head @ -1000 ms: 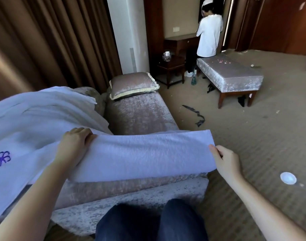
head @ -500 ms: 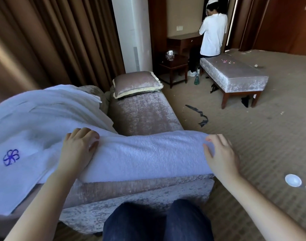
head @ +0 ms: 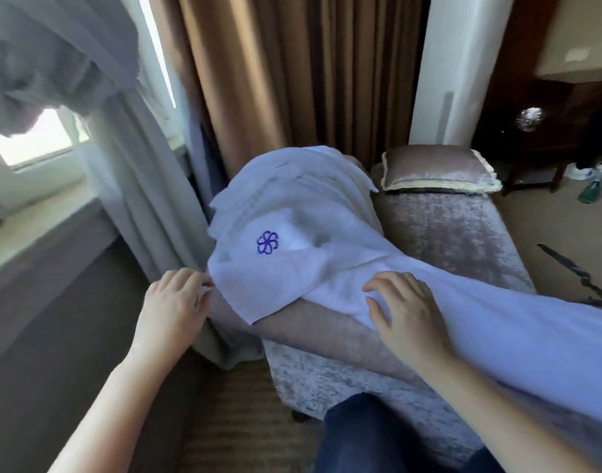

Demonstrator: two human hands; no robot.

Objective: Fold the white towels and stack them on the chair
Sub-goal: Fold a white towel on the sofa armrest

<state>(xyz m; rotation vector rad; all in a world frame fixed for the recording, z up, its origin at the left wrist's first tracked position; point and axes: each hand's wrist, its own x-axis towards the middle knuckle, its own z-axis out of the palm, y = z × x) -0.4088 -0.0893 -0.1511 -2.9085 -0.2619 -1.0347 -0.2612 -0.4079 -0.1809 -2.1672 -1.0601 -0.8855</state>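
Your left hand [head: 176,302] pinches the monogrammed towel [head: 275,268], right hand [head: 405,308] spread on the folded towel [head: 497,322]; a new fold seems to be starting, so draw it flat.

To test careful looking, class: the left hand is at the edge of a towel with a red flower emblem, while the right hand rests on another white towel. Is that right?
Not quite: the head view shows the flower emblem is blue, not red. The left hand is at the edge of the emblem towel, and the right hand rests on the other white towel.
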